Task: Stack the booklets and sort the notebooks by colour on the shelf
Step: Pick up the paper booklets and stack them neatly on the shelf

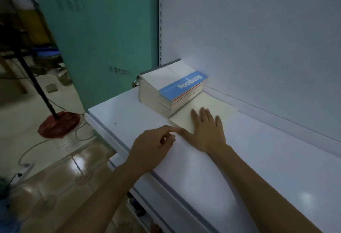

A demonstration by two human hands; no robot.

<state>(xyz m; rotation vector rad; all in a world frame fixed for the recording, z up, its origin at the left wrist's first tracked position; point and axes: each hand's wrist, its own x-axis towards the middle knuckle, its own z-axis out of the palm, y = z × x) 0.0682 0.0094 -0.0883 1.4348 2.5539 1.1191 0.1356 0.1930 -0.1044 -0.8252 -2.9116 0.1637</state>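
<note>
A stack of notebooks [166, 89] sits on the white shelf [258, 159] near its left end; the top one has a white cover with a blue band that reads "Notebook". Right of the stack a thin cream booklet [217, 107] lies flat on the shelf. My right hand [206, 129] rests flat on this booklet with its fingers straight and spread. My left hand [153, 148] hovers at the booklet's near left corner, fingers loosely curled, its index fingertip touching the corner edge. It holds nothing that I can see.
The shelf's white back panel [258, 39] rises behind the stack. A teal wall [96, 39] stands to the left. On the tiled floor at left are a fan stand with a red base [59, 124] and a cable with a power strip [24, 168].
</note>
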